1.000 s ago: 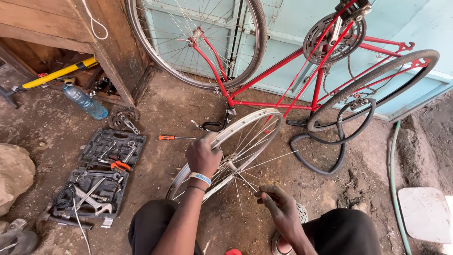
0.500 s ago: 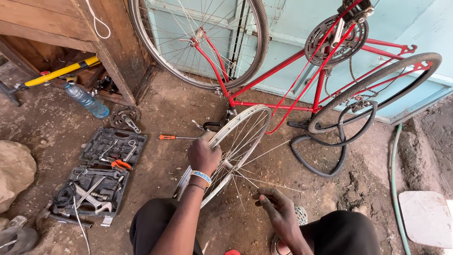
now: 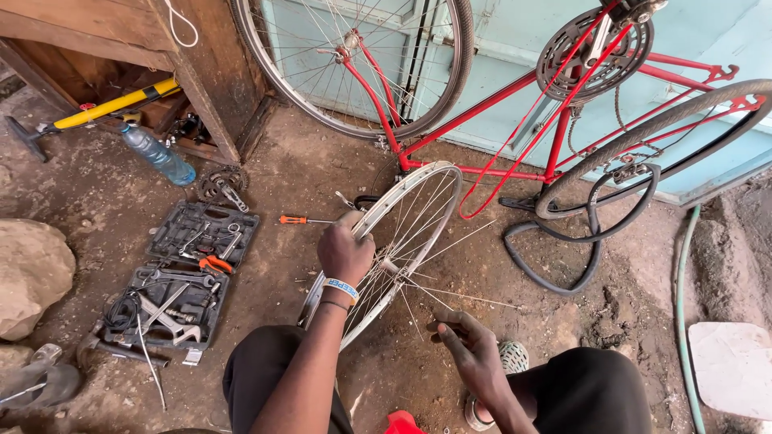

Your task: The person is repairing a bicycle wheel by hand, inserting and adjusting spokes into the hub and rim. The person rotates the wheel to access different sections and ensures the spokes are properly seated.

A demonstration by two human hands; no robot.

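At frame centre, our left hand (image 3: 344,253) still clenches the bare wheel rim (image 3: 418,201); our right hand (image 3: 470,347) has slid lower, fingers pinching loose spokes (image 3: 474,299), so spoke work continues.

Bare dirt floor (image 3: 305,173) with scattered debris. Lying directly on it: an open black tool case (image 3: 181,273) with wrenches and pliers, an orange-handled screwdriver (image 3: 301,219), a blue plastic bottle (image 3: 158,154), a yellow-barrelled pump (image 3: 96,108), a loose black tyre (image 3: 591,233), a green hose (image 3: 683,305), a large stone (image 3: 28,273).
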